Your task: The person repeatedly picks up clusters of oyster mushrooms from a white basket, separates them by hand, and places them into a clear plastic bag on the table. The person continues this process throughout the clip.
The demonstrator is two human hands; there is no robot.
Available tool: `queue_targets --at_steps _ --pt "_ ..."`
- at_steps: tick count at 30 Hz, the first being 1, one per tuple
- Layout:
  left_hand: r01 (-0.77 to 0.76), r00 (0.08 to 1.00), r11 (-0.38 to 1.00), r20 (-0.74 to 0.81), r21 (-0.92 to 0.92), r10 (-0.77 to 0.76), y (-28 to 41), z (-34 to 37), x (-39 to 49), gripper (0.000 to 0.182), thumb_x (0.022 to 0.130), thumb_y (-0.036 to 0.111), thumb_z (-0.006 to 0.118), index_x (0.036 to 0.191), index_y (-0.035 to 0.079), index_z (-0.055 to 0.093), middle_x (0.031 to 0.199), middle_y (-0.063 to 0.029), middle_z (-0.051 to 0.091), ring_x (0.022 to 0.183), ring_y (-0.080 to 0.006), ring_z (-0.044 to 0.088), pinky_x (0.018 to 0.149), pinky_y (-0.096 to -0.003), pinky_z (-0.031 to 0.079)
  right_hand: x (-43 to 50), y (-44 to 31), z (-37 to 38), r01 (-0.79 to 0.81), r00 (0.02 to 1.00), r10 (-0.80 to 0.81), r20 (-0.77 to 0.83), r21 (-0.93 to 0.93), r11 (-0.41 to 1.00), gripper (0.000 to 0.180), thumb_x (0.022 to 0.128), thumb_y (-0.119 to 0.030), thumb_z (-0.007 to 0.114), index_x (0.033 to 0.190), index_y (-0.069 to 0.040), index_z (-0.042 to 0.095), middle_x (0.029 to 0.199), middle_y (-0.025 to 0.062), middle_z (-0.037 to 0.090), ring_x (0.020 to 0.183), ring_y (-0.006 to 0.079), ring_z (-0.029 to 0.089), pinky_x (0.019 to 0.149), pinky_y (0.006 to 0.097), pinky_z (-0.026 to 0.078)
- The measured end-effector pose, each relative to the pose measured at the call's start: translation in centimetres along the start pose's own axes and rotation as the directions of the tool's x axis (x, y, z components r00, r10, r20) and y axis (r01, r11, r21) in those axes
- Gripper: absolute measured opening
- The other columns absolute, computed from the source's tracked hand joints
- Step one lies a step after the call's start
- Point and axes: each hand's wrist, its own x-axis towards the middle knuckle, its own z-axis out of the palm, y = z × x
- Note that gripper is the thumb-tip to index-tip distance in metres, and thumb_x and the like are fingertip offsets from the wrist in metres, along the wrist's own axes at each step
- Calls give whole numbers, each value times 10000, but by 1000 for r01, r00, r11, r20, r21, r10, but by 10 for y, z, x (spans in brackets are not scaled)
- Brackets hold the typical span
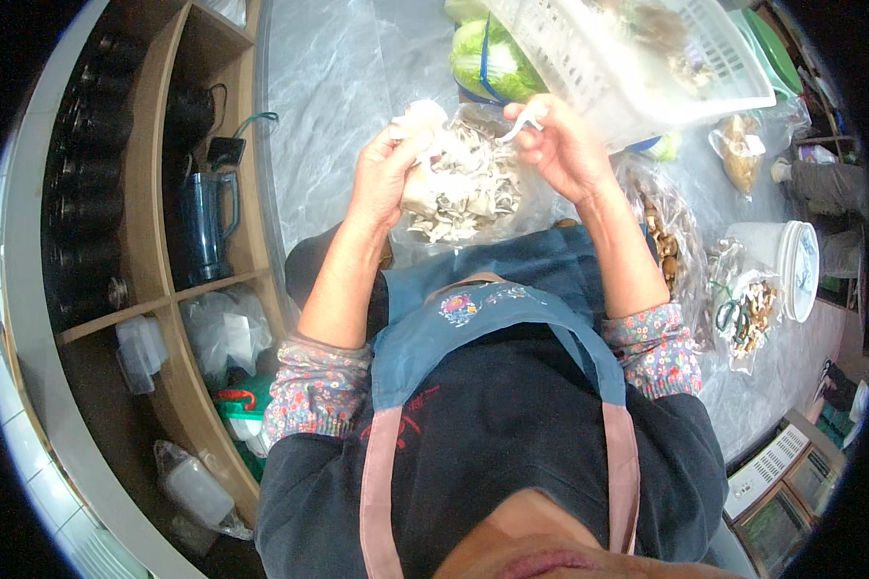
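Observation:
My left hand (387, 174) grips a pale clump of mushroom (421, 119) between thumb and fingers. Under and beside it lies a clear plastic bag (434, 235) heaped with torn white and grey mushroom pieces (471, 188). To the right of that heap, my right hand (561, 148) is raised, pinching a thin white mushroom strip (525, 121) at the fingertips. Just beyond my right hand stands a white perforated plastic basket (601, 94), with brownish mushrooms (659, 32) blurred inside.
Napa cabbage (492, 61) with blue tape lies behind. On the right are a bag of brown mushrooms (666, 246), a bag of cut mushrooms (757, 311) with scissors (731, 318) on it, and a white bucket (775, 264). Wooden shelves (217, 289) stand left. Another person's leg (825, 184) shows right.

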Motion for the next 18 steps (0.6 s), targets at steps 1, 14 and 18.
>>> queue_targets --at_steps 1,14,18 --pt "5 1000 1000 18 26 -5 1 -1 0 124 840 78 613 948 16 622 903 -66 645 787 -137 623 695 -265 516 0 1 0 15 1000 -16 -9 -81 997 113 837 -118 550 932 -56 552 933 85 624 689 109 543 601 253 455" --pt "-24 973 930 223 367 -62 4 19 -10 209 848 132 631 1027 24 624 928 -47 643 796 -109 604 704 -254 497 -5 15 30 19 1000 -7 19 -737 675 226 806 -230 623 866 -12 637 799 33 615 716 94 543 656 262 452" --pt "58 983 998 172 12 -59 2 8 -8 178 831 105 640 984 15 624 886 -56 638 751 -114 607 670 -245 504 3 12 6 -42 997 41 61 14 999 144 829 -188 584 854 -46 599 745 32 591 610 104 512 566 240 416"
